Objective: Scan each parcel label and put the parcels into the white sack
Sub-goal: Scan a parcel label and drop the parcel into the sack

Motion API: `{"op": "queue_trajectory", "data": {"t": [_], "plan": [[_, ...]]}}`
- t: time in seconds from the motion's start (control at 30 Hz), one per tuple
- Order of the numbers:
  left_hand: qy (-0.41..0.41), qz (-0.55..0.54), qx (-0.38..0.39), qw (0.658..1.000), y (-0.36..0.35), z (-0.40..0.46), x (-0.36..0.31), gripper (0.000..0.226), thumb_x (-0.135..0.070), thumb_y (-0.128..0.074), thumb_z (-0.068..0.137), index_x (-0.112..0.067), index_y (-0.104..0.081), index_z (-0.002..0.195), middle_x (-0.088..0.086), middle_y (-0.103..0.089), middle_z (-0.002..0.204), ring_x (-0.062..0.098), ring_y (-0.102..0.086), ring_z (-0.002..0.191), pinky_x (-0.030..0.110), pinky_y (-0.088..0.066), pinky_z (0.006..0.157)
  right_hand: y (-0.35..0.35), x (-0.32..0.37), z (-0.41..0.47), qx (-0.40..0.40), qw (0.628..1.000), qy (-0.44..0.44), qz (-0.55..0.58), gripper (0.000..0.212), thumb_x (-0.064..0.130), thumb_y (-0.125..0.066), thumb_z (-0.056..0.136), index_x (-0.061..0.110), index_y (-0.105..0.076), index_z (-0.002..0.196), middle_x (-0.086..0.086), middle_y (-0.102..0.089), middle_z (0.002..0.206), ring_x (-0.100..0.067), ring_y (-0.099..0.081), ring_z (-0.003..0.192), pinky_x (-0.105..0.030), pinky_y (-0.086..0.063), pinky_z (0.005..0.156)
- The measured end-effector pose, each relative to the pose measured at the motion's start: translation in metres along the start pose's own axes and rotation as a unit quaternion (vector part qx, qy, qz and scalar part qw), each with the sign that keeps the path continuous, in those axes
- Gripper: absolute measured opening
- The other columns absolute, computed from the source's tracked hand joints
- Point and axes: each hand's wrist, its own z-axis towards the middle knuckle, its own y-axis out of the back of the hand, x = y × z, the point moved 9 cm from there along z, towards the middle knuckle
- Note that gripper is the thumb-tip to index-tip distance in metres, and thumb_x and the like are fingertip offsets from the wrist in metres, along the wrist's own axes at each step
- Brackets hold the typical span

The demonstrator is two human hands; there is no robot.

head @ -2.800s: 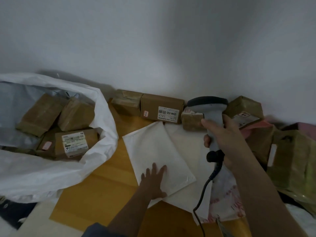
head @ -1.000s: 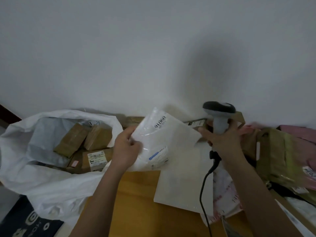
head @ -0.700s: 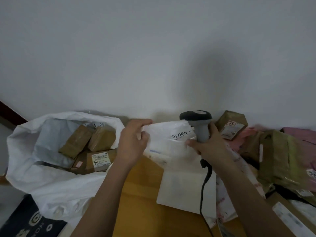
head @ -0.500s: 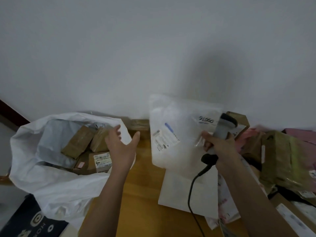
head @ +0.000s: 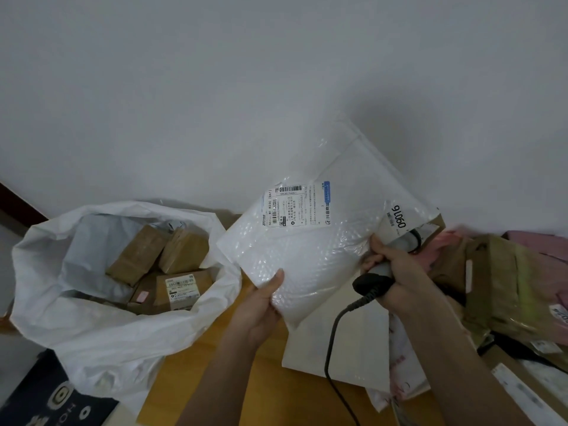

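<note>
- Fingers of the left hand (head: 258,305) curl behind the lower left edge of a white bubble mailer (head: 316,241), with the thumb pressed flat on its front face, so the hand pinches the parcel.
- Its forearm rises from the bottom of the view, tilted up and to the right, the back of the hand turned toward the camera.
- Fingers of the right hand (head: 396,272) wrap round the grey handle of a barcode scanner (head: 399,250); the thumb also lies against the mailer's right edge.
- Most of the scanner's head is hidden behind the mailer's right corner, and its black cable (head: 335,333) drops from the handle base toward the bottom of the view.
- The right forearm comes in from the lower right, angled up and to the left.
- The mailer is held up in the air between both hands, tilted, above the wooden surface (head: 270,382). Its shipping label (head: 295,207) faces the camera, and "09016" is printed near its right corner.
- The white sack (head: 101,327) stands open to the left, just beside the mailer, with brown boxes (head: 172,265) inside.
- A second white envelope (head: 356,342) lies flat on the surface beneath the hands.
- More parcels (head: 498,281), brown and pink, are piled at the right.
</note>
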Motion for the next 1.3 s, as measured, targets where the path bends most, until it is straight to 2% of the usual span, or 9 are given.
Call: {"op": "queue_trajectory", "data": {"t": [0.17, 0.27, 0.37, 0.57, 0.8, 0.9, 1.0, 1.13, 1.3], "plan": [[-0.114, 0.067, -0.14, 0.981, 0.033, -0.007, -0.052, 0.033, -0.007, -0.067, 0.089, -0.004, -0.059, 0.121, 0.016, -0.071, 0.11, 0.029, -0.07, 0.096, 0.037, -0.06, 0.07, 0.043, 0.032, 0.005, -0.181, 0.958, 0.121, -0.189, 0.052, 0.024, -0.076, 0.083, 0.003, -0.049, 0.123, -0.011, -0.057, 0.067, -0.015, -0.051, 0.043, -0.021, -0.048, 0.041], [-0.187, 0.289, -0.243, 0.907, 0.046, -0.024, -0.095, 0.026, -0.011, -0.069, 0.089, -0.003, -0.063, 0.113, 0.009, -0.067, 0.098, 0.028, -0.065, 0.091, 0.035, -0.053, 0.073, 0.057, 0.055, -0.005, -0.22, 0.929, 0.195, -0.223, 0.077, 0.035, -0.08, 0.072, 0.006, -0.043, 0.133, -0.003, -0.052, 0.077, -0.01, -0.056, 0.05, -0.018, -0.049, 0.049], [-0.234, 0.49, -0.162, 0.824, 0.02, -0.026, -0.117, 0.014, -0.009, -0.066, 0.09, -0.005, -0.066, 0.104, 0.01, -0.067, 0.095, 0.031, -0.065, 0.09, 0.037, -0.054, 0.074, 0.041, 0.061, -0.009, -0.173, 0.929, 0.221, -0.24, 0.092, 0.033, -0.09, 0.063, 0.019, -0.036, 0.137, -0.01, -0.053, 0.094, -0.015, -0.06, 0.062, -0.027, -0.058, 0.062], [-0.222, 0.62, -0.049, 0.751, -0.028, -0.034, -0.123, 0.007, -0.014, -0.069, 0.088, -0.012, -0.069, 0.095, 0.006, -0.068, 0.086, 0.022, -0.064, 0.082, 0.025, -0.047, 0.065, -0.019, 0.031, -0.027, -0.024, 0.879, 0.22, -0.423, 0.052, 0.007, -0.082, 0.075, 0.001, -0.05, 0.115, -0.007, -0.056, 0.064, -0.009, -0.05, 0.04, -0.021, -0.044, 0.038], [-0.324, 0.57, -0.214, 0.724, -0.011, -0.05, -0.156, 0.072, -0.035, -0.082, 0.075, -0.019, -0.048, 0.136, 0.005, -0.052, 0.132, 0.023, -0.049, 0.123, 0.037, -0.048, 0.094, -0.014, 0.012, -0.02, -0.021, 0.872, 0.201, -0.446, 0.042, 0.001, -0.077, 0.079, 0.005, -0.05, 0.112, -0.007, -0.059, 0.063, -0.009, -0.047, 0.035, -0.023, -0.045, 0.039], [-0.307, 0.42, -0.279, 0.807, 0.023, -0.053, -0.144, 0.116, -0.044, -0.088, 0.063, -0.023, -0.016, 0.152, 0.004, -0.024, 0.155, 0.024, -0.026, 0.142, 0.045, -0.031, 0.113, -0.012, 0.016, -0.013, -0.019, 0.895, 0.207, -0.395, 0.044, 0.0, -0.075, 0.08, -0.007, -0.052, 0.117, -0.004, -0.056, 0.05, -0.012, -0.045, 0.036, -0.025, -0.045, 0.041], [-0.16, 0.34, -0.137, 0.917, 0.037, -0.025, -0.084, 0.113, -0.051, -0.089, 0.053, -0.023, -0.032, 0.146, 0.002, -0.049, 0.144, 0.026, -0.046, 0.133, 0.046, -0.044, 0.104, -0.017, 0.015, -0.011, 0.008, 0.924, 0.173, -0.342, 0.04, 0.0, -0.074, 0.082, -0.006, -0.054, 0.115, -0.003, -0.054, 0.046, -0.014, -0.044, 0.037, -0.026, -0.044, 0.041], [-0.08, 0.327, -0.012, 0.941, 0.031, -0.019, -0.032, 0.048, -0.027, -0.083, 0.074, -0.022, -0.063, 0.118, 0.001, -0.073, 0.11, 0.027, -0.067, 0.107, 0.047, -0.055, 0.09, -0.026, 0.016, -0.012, 0.022, 0.932, 0.166, -0.32, 0.035, 0.003, -0.075, 0.082, 0.0, -0.054, 0.11, -0.004, -0.053, 0.049, -0.014, -0.043, 0.039, -0.026, -0.044, 0.042], [-0.113, 0.299, -0.015, 0.947, 0.034, -0.019, -0.027, 0.035, -0.022, -0.068, 0.088, -0.02, -0.061, 0.122, 0.003, -0.073, 0.11, 0.025, -0.07, 0.101, 0.046, -0.058, 0.083, -0.015, 0.027, -0.008, -0.043, 0.927, 0.192, -0.32, 0.046, 0.019, -0.075, 0.084, 0.0, -0.053, 0.12, -0.004, -0.053, 0.059, -0.012, -0.046, 0.04, -0.025, -0.043, 0.042]]}}
